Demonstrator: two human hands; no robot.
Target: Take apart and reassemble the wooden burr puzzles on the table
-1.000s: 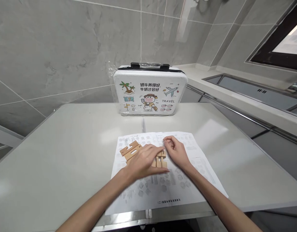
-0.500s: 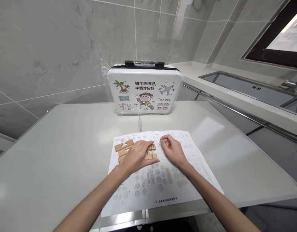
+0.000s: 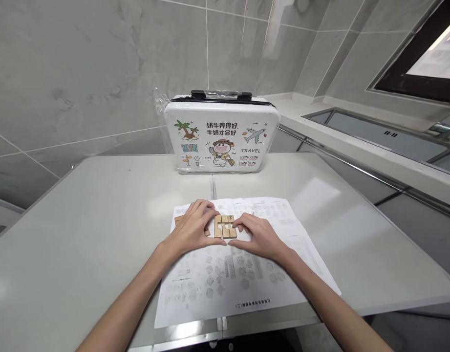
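Note:
Notched wooden puzzle pieces (image 3: 225, 231), one marked with a 3, lie side by side on a printed instruction sheet (image 3: 254, 278). My left hand (image 3: 191, 227) curves around their left side, its index finger at the far edge and its thumb along the near edge. From the right, my right hand (image 3: 259, 234) touches the same group with bent fingertips, its thumb by the near corner. Other wooden pieces (image 3: 178, 219) lie left of the group, mostly hidden under my left hand.
A white cartoon-printed case (image 3: 221, 134) in clear plastic stands upright at the back of the pale table (image 3: 111, 220). Beyond the table's right side runs a counter with a sink (image 3: 378, 134). A tiled wall (image 3: 100, 63) rises behind.
My left hand has shifted left off the pieces, uncovering the group with the 3. My right hand has opened from a curl and come down against the group's right side.

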